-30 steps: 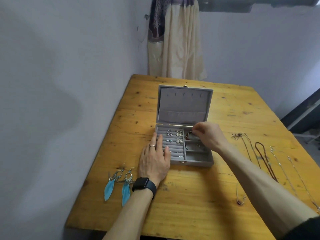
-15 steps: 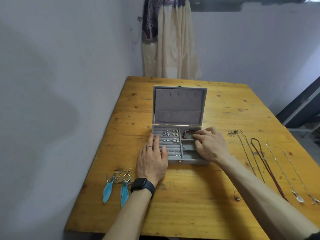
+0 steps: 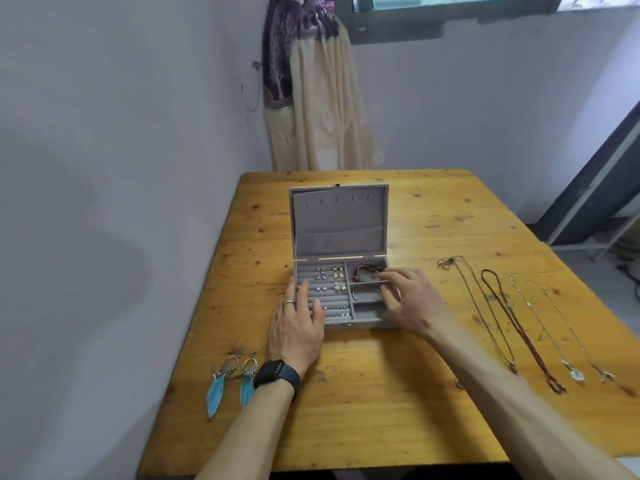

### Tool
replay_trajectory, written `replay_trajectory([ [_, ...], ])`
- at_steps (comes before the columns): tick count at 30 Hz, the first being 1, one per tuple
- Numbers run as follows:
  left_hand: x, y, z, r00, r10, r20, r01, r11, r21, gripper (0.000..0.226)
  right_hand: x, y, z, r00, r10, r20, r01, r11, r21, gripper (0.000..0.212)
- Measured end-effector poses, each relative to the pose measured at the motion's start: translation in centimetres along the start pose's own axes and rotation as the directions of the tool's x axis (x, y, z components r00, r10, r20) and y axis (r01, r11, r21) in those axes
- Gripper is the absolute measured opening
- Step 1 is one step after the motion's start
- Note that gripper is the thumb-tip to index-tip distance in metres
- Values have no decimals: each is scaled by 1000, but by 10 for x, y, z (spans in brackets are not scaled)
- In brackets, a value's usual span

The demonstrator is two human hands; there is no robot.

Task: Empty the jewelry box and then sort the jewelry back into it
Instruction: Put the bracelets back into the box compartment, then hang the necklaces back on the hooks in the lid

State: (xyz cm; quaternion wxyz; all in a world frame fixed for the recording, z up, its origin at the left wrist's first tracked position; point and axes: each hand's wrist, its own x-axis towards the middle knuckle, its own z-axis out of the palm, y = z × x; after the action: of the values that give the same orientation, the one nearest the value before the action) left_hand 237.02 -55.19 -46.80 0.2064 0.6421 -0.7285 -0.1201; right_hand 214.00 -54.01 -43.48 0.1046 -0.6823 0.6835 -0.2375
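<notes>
right hand (image 3: 412,303) is leaving the red bracelet (image 3: 369,270) in the jewelry box (image 3: 339,218) — curling over the silver bangle (image 3: 362,293), grip unclear | left hand (image 3: 298,327) is pressing flat on the box | sorting is advancing — necklaces (image 3: 519,323) are waiting

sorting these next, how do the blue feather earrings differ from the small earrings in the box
The feather earrings lie on the table, left of the box; the small earrings sit in the box's ridged left section. The feather earrings are much longer, with blue feathers; the small earrings are compact and metallic. Both come paired.

Head-worn camera looks forward and down across the table (image 3: 381,393).
</notes>
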Motion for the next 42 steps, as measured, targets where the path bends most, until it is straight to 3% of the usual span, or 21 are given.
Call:
replay_trajectory([
  [5,4,15,-12,1000,29,-7,-29,999,17,58,-38,4,-18,990,4,-139,12,994,112,32],
  [11,5,72,-14,974,226,4,-226,974,-12,62,-84,29,-44,972,110,-206,-65,975,214,30],
  [15,3,119,-1,936,351,32,-349,936,-54,63,-98,54,-63,960,177,-215,-129,967,221,29],
  [19,10,159,20,879,463,114,-467,884,17,64,-95,85,-79,944,219,-247,-177,967,181,28],
  [28,51,198,68,835,347,427,-466,858,214,62,-26,149,-96,945,298,-137,-293,954,61,36],
  [37,56,192,83,833,323,448,-477,831,286,61,48,171,-70,936,334,110,-314,934,-170,50],
  [42,56,190,84,831,330,448,-478,835,272,61,57,165,-58,947,290,137,-248,933,-260,43],
])
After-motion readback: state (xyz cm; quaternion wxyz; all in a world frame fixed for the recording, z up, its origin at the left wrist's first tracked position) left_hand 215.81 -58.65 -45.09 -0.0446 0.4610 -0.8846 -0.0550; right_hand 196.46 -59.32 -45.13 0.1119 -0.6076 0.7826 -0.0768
